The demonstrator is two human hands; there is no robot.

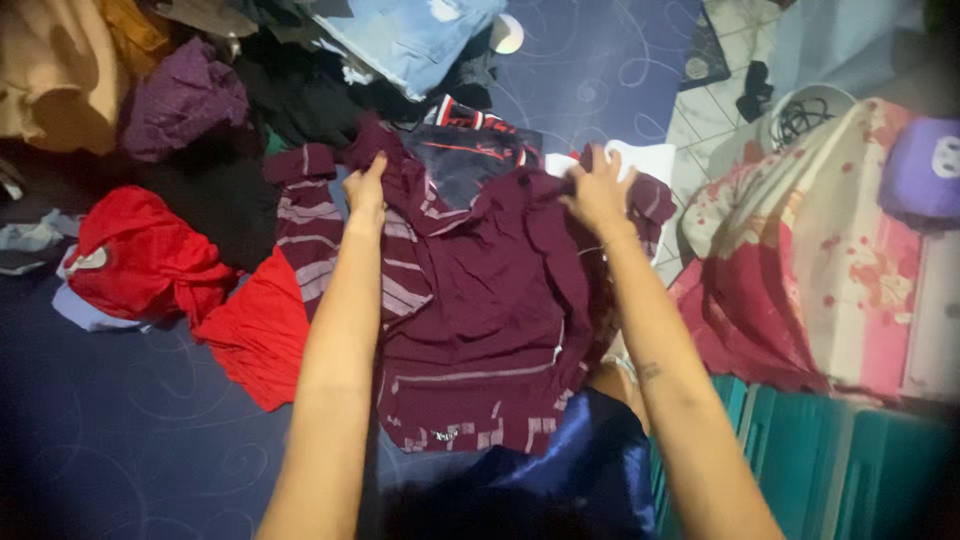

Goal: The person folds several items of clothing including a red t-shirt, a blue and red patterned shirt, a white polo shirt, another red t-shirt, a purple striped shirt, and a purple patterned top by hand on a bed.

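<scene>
Fingers (372, 172) of both my hands pinch the maroon shirt (480, 300), spread at centre on the blue mat (130, 440). At nine o'clock lies a red garment (150, 260). Left hand (365, 192) grips at eleven, right hand (598, 190) at one.

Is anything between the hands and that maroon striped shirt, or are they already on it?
Nothing visible stands between them. The left hand and the right hand both grip the top edge of the maroon shirt, which lies spread on the blue mat. A red garment lies beside it to the left.
</scene>
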